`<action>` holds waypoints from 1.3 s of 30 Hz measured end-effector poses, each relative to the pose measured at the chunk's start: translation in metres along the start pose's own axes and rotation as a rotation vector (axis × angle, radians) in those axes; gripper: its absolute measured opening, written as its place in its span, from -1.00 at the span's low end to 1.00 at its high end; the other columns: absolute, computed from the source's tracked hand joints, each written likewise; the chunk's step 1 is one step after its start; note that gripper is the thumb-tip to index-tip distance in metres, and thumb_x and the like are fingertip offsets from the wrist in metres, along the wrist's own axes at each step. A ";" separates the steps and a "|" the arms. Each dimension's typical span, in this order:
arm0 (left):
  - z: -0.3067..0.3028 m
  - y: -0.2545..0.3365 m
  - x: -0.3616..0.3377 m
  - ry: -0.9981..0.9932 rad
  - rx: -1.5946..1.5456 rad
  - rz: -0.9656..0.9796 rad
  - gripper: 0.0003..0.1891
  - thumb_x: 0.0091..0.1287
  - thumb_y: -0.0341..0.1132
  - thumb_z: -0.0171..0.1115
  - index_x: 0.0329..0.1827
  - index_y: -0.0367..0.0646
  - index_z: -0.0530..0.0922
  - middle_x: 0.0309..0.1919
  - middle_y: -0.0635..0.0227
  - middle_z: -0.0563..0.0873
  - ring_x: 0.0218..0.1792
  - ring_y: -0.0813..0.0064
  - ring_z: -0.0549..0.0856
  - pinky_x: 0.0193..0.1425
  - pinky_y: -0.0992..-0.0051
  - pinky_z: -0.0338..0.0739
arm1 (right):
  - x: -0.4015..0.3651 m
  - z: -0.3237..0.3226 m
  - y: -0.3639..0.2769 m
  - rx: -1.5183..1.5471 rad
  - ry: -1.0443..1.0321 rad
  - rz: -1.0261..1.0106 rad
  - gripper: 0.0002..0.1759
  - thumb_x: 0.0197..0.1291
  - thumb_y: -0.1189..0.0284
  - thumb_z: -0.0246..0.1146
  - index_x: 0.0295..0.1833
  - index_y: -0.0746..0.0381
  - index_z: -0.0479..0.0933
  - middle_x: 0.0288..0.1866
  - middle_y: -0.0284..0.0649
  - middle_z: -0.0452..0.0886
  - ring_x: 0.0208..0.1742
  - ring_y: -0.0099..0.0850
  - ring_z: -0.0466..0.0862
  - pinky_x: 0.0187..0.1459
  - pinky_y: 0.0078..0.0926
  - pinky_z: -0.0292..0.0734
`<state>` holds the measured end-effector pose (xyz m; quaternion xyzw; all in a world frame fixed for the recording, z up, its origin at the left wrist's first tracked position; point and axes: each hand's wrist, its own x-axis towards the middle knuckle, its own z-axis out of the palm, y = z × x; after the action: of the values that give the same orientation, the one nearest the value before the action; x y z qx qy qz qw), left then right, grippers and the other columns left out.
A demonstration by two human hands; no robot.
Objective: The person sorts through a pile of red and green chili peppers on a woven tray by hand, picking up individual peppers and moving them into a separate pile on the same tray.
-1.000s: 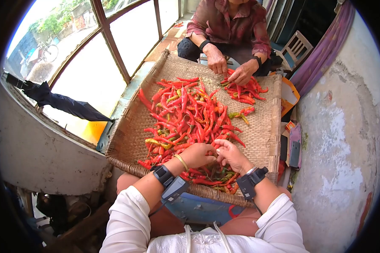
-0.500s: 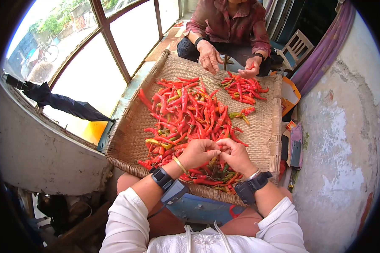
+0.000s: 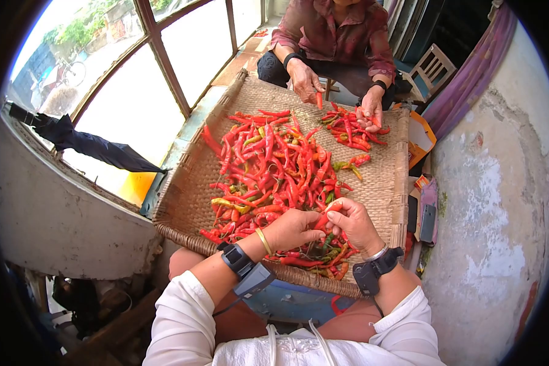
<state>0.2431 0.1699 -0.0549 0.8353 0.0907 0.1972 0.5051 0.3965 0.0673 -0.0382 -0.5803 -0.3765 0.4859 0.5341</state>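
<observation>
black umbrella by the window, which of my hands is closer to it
Left. The left hand is over the near edge of the chilli pile, on the side toward the black umbrella. The right hand is just beyond it, toward the wall, with a red chilli in its grip.

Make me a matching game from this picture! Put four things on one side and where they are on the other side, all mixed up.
Things
1. folded umbrella
2. big chili heap
3. small chili heap
4. single red chili

Places
A. middle of the woven tray
B. pinched between the left hand and the right hand
C. along the window at the left
D. far corner of the tray, under the other person's hand

Pairs: 1-C, 2-A, 3-D, 4-B.
</observation>
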 end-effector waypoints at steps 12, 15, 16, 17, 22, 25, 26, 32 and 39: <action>-0.025 -0.007 -0.003 0.110 0.456 -0.181 -0.83 0.12 -0.34 0.19 -0.26 -0.19 0.56 -0.46 0.20 0.63 -0.38 0.22 0.63 -0.29 0.33 0.50 | 0.019 -0.064 -0.002 0.715 0.482 -0.005 -0.70 0.22 0.40 0.11 0.03 0.26 0.36 -0.23 -0.15 0.58 -0.36 -0.50 0.62 -0.48 -0.63 0.51; -0.035 -0.010 -0.001 0.190 0.773 -0.178 -0.81 0.12 -0.34 0.17 -0.21 -0.14 0.55 -0.36 0.21 0.59 -0.29 0.19 0.59 -0.23 0.29 0.49 | 0.015 -0.049 0.007 0.603 0.345 0.102 -0.62 0.22 0.38 0.10 0.12 0.26 0.31 -0.19 -0.12 0.57 -0.33 -0.49 0.61 -0.46 -0.58 0.53; -0.033 -0.015 -0.001 0.157 0.795 -0.178 -0.78 0.10 -0.37 0.15 -0.16 -0.08 0.54 -0.29 0.25 0.56 -0.21 0.22 0.55 -0.16 0.32 0.47 | 0.015 -0.042 0.009 0.565 0.271 0.104 -0.62 0.21 0.40 0.11 0.12 0.28 0.31 -0.21 -0.15 0.57 -0.35 -0.51 0.61 -0.47 -0.63 0.53; -0.030 -0.026 -0.001 0.157 0.796 -0.179 -0.78 0.10 -0.37 0.15 -0.16 -0.08 0.54 -0.29 0.25 0.56 -0.21 0.22 0.55 -0.16 0.32 0.47 | 0.015 -0.038 0.011 0.565 0.270 0.104 -0.62 0.21 0.40 0.11 0.12 0.28 0.31 -0.21 -0.15 0.57 -0.35 -0.51 0.61 -0.47 -0.63 0.53; -0.024 -0.035 -0.002 -0.102 0.931 -0.168 -0.69 0.03 -0.44 0.12 -0.10 -0.05 0.55 -0.25 0.27 0.58 -0.20 0.28 0.53 -0.06 0.35 0.42 | 0.016 -0.019 0.017 0.360 0.038 0.199 -0.67 0.21 0.43 0.11 0.07 0.30 0.35 -0.27 -0.25 0.56 -0.39 -0.59 0.59 -0.48 -0.74 0.48; -0.026 -0.039 0.001 -0.158 0.831 -0.149 -0.66 0.04 -0.47 0.09 -0.06 -0.11 0.54 -0.23 0.21 0.59 -0.16 0.26 0.53 -0.04 0.32 0.42 | 0.015 -0.011 0.017 0.261 -0.012 0.255 -0.70 0.21 0.43 0.11 0.03 0.31 0.39 -0.29 -0.27 0.55 -0.42 -0.62 0.56 -0.48 -0.75 0.46; -0.024 -0.039 0.001 -0.156 0.830 -0.152 -0.66 0.04 -0.47 0.09 -0.06 -0.11 0.54 -0.23 0.21 0.59 -0.16 0.26 0.53 -0.04 0.32 0.42 | 0.015 -0.008 0.017 0.186 -0.028 0.252 -0.70 0.21 0.43 0.11 0.03 0.32 0.40 -0.30 -0.27 0.55 -0.41 -0.61 0.55 -0.48 -0.74 0.46; -0.007 -0.021 -0.005 0.061 0.299 -0.046 -0.67 0.06 -0.55 0.07 -0.07 -0.25 0.54 -0.22 0.15 0.60 -0.15 0.22 0.60 -0.01 0.37 0.47 | 0.010 0.000 0.032 -0.200 0.011 0.170 -0.72 0.18 0.49 0.12 0.01 0.31 0.46 -0.23 -0.35 0.55 -0.34 -0.68 0.51 -0.37 -0.72 0.44; 0.000 0.006 -0.005 0.061 -0.304 -0.210 -0.65 0.12 -0.54 0.08 0.01 -0.19 0.51 -0.22 0.27 0.61 -0.14 0.38 0.60 -0.03 0.50 0.48 | 0.004 0.011 0.022 0.048 -0.100 0.160 -0.77 0.23 0.41 0.11 -0.04 0.27 0.43 -0.27 -0.38 0.56 -0.35 -0.66 0.57 -0.46 -0.72 0.42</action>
<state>0.2383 0.1654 -0.0507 0.7290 0.1618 0.1802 0.6403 0.3851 0.0710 -0.0602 -0.5709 -0.3433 0.5642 0.4878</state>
